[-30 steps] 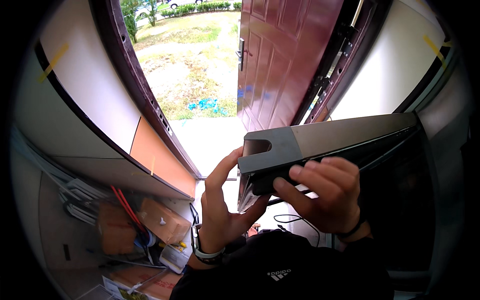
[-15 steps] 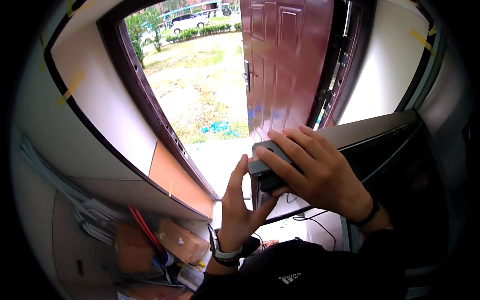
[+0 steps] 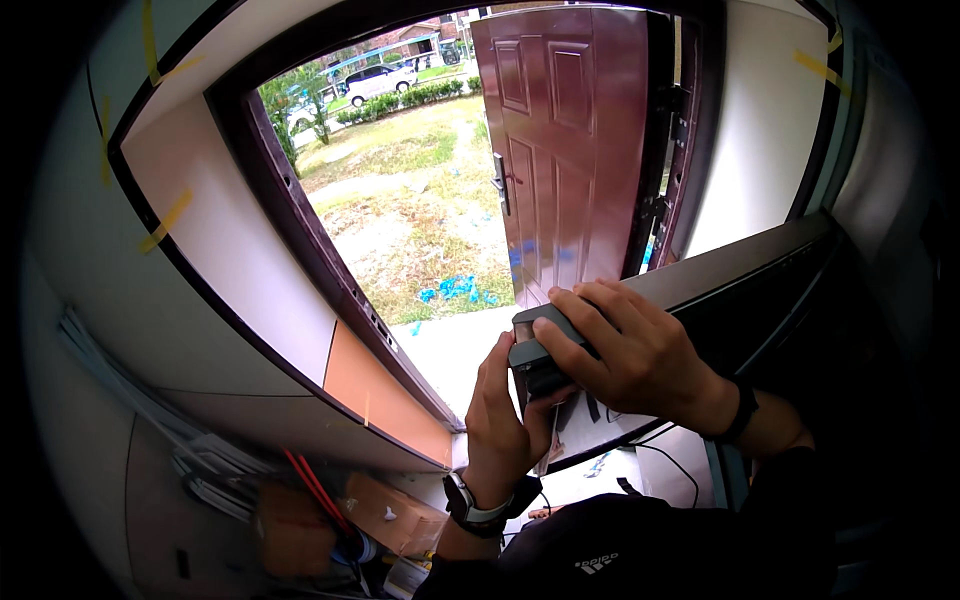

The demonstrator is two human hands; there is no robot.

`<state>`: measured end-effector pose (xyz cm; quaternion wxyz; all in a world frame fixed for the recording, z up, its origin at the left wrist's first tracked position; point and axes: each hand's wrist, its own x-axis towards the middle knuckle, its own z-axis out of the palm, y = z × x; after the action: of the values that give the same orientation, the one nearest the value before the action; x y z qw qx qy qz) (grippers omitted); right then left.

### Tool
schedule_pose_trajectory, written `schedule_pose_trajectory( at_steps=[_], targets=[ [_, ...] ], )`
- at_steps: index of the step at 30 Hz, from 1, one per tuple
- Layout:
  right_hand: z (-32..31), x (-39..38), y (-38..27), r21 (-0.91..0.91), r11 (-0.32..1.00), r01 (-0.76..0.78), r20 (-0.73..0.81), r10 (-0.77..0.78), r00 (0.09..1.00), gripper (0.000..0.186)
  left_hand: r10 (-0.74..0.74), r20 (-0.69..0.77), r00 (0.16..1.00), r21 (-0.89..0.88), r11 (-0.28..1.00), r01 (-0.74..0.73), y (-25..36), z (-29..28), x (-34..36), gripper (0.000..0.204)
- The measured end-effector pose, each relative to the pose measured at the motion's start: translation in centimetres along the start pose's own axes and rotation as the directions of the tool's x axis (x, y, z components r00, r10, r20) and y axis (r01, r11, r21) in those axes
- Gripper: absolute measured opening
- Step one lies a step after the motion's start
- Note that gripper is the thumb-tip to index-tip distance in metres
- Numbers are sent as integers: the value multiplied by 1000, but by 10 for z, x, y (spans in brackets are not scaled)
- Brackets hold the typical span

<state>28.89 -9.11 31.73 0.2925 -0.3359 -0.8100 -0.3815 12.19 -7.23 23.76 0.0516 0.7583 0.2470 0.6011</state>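
A dark grey, box-shaped piece (image 3: 530,354) with a flat top and squared end sits between my two hands, in front of the open doorway. My right hand (image 3: 645,355) lies over its top from the right, fingers bent across it. From the left, my left hand (image 3: 497,430) closes round the near end, with its fingers along the side and the thumb below. Behind my right hand runs the flat grey top (image 3: 745,260) of a large dark panel. Whether the piece is joined to that panel is hidden by my fingers.
A dark red door (image 3: 575,150) stands open ahead, with grass outside. Cardboard boxes (image 3: 397,515), red rods (image 3: 318,488) and pale strips (image 3: 150,390) lie at the lower left. A black cable (image 3: 680,465) hangs below the panel at the right.
The view has shifted a little, so both hands and the grey piece appear slightly lower and to the right. Both hands keep their hold.
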Motion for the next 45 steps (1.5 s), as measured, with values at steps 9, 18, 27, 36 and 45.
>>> schedule_pose_trajectory(
  at_steps=[9,18,27,36,45],
  targets=[
    [7,0,-2,3,1000,-24,-55,24,998,28,-66,-47,997,-49,997,64,-4,6,-4,59],
    [-3,4,-1,217,961,-172,89,156,984,45,-159,106,982,-306,934,184,-19,-6,0,80],
    [-9,4,-8,207,978,-1,-12,3,1000,32,-210,232,950,-458,838,297,-23,-16,2,94],
    [-21,-16,-12,170,982,-78,-74,92,993,30,-178,152,972,-698,677,233,-19,-14,-11,72],
    [-12,-20,-19,104,994,-31,-115,43,992,26,-277,87,957,-754,609,245,-13,-1,-11,39]
  ],
)
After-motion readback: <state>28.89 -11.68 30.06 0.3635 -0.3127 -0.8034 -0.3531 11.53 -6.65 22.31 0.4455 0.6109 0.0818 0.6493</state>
